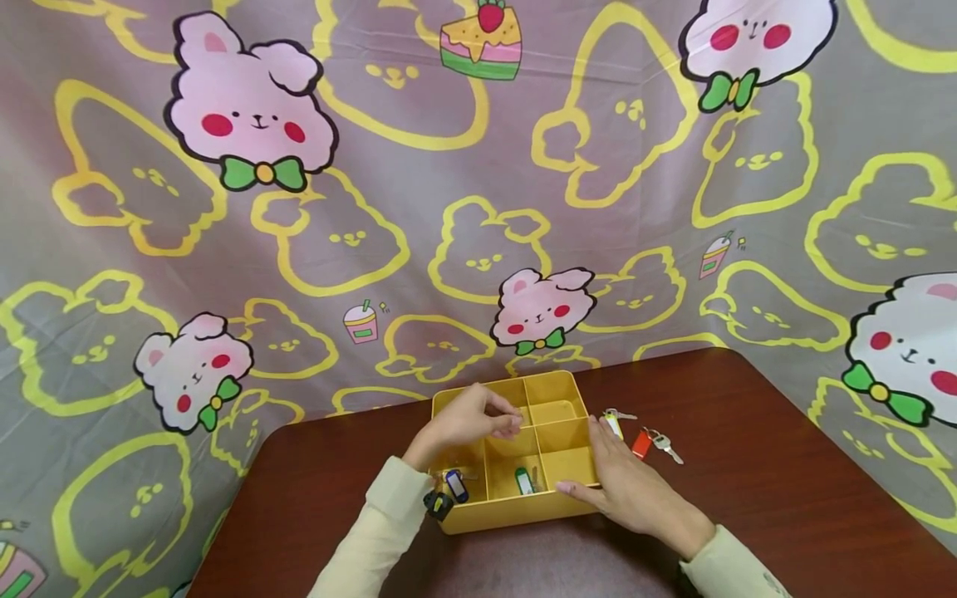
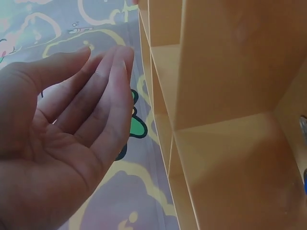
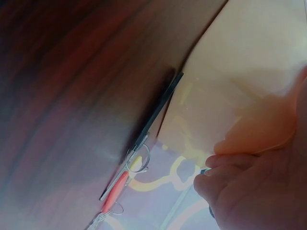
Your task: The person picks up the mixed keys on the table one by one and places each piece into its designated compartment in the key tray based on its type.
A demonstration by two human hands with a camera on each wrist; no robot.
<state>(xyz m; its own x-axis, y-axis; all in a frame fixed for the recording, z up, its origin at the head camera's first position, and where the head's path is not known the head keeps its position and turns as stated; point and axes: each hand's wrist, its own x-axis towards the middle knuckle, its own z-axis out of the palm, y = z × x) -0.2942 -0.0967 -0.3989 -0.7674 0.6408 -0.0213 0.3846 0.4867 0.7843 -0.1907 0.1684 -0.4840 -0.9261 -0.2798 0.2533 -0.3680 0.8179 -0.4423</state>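
Note:
A yellow divided box [image 1: 516, 511] stands on the table. My left hand [image 1: 471, 415] hovers over its left and middle compartments with loosely bent fingers; the left wrist view shows the palm holding nothing. Against the box's right wall rests my right hand [image 1: 628, 486], fingers extended along the side and thumb at the front corner. A key with a blue tag [image 1: 456, 486] lies in the front left compartment. In the front middle one is a key with a green tag [image 1: 523, 480].
Right of the box lie keys with a yellow tag [image 1: 613, 423] and a red tag [image 1: 642, 443]. A black-tagged key [image 3: 158, 110] shows beside the box in the right wrist view, hidden behind my hand from above. A patterned cloth [image 1: 419, 199] hangs behind the table [image 1: 748, 498].

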